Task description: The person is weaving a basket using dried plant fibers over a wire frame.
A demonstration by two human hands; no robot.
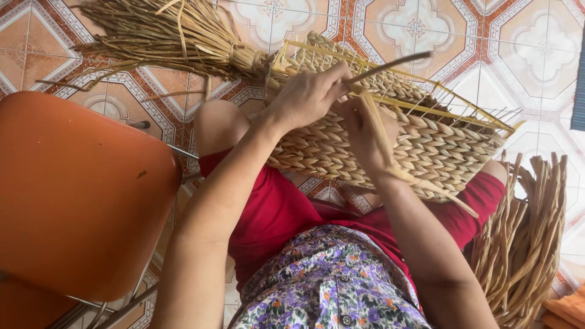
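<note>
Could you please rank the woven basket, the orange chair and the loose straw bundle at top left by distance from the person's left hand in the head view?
From the left hand:
1. Woven basket, directly under the hand, on the lap.
2. Straw bundle, on the floor, upper left.
3. Orange chair, far left.

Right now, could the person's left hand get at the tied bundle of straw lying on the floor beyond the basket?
Probably yes. The left hand grips a thin stick at the woven basket rim, and the straw bundle lies just past it on the tiled floor, nothing between. It would need to drop the stick first.
</note>
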